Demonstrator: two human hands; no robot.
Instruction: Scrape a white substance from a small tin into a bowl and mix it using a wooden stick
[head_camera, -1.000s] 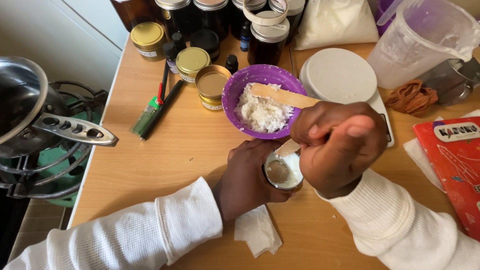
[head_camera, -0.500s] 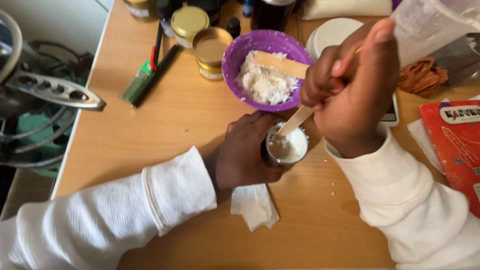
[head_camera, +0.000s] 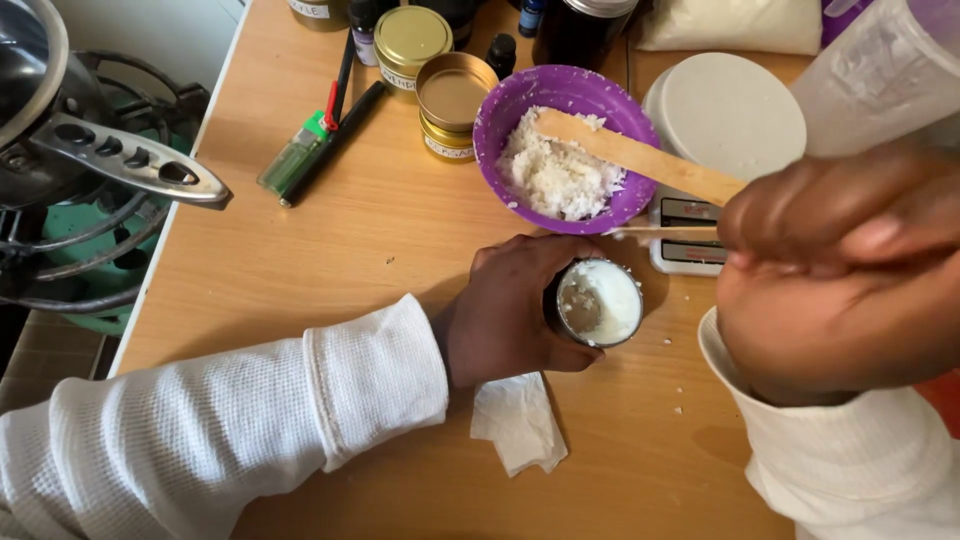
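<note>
My left hand (head_camera: 510, 305) grips a small dark tin (head_camera: 598, 302) partly filled with white flakes on the wooden table (head_camera: 330, 260). Raised close to the camera, my right hand (head_camera: 840, 270) holds a thin wooden stick (head_camera: 660, 232) whose tip points left, above the tin. Just beyond the tin stands a purple bowl (head_camera: 500, 140) of white flakes (head_camera: 555, 175), with a wide flat wooden spatula (head_camera: 640, 157) resting in it.
A white kitchen scale (head_camera: 725, 115) stands right of the bowl. Gold tins (head_camera: 450, 105), dark bottles, a green lighter (head_camera: 292, 155) and a pen lie at the back. A crumpled tissue (head_camera: 518, 422) lies near the tin. A pot with metal handle (head_camera: 120, 160) sits on a stove at left.
My right hand has lifted the stick out of the small tin and risen toward the camera. The left hand keeps the tin in place. The view has shifted closer.
</note>
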